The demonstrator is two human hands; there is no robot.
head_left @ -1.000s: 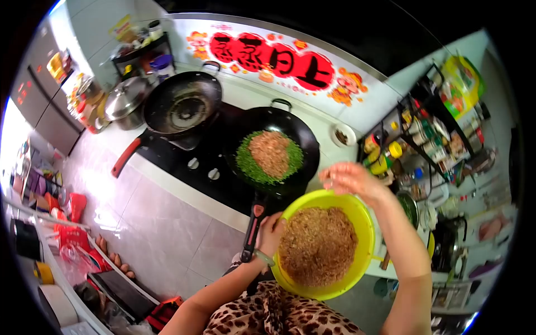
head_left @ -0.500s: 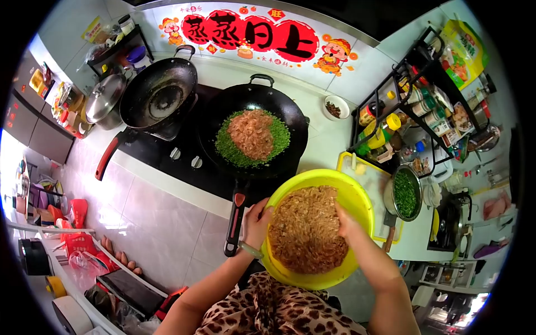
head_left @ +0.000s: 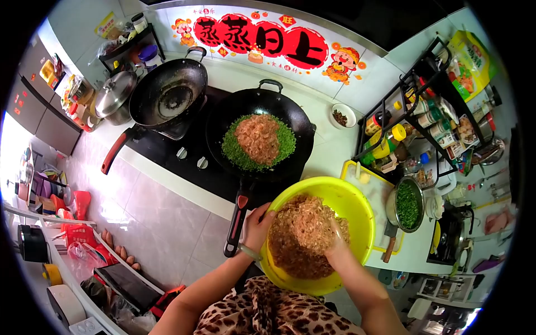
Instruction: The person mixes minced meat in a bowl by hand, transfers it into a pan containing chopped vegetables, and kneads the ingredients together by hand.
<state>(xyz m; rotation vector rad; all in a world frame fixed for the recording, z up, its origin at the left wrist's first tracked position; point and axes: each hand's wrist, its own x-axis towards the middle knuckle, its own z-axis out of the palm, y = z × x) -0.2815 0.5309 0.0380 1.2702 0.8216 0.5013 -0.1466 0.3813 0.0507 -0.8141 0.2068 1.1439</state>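
A bright yellow basin [head_left: 364,220] sits in front of my body, holding a brownish minced mixture [head_left: 296,265]. At its left side my left hand [head_left: 258,226] is closed on the rim. My right hand [head_left: 336,248] is inside, its fingers sunk in and curled round a paler raised clump of the mixture, so the fingertips are hidden. Beyond the basin, a black wok [head_left: 285,106] stands on the stove. In it lie chopped greens [head_left: 234,153], topped by a mound of similar pinkish mince [head_left: 258,138].
A second wok [head_left: 170,95] and a lidded steel pot [head_left: 116,95] stand at the left. To the right are a steel bowl of greens [head_left: 408,206], a cleaver [head_left: 392,237] on a cutting board [head_left: 371,190], a small white bowl [head_left: 342,116] and a spice rack [head_left: 413,111].
My right hand has moved left and inward from the basin's right side, turning over a clump of the mixture. My left hand stays on the rim. The view has shifted slightly.
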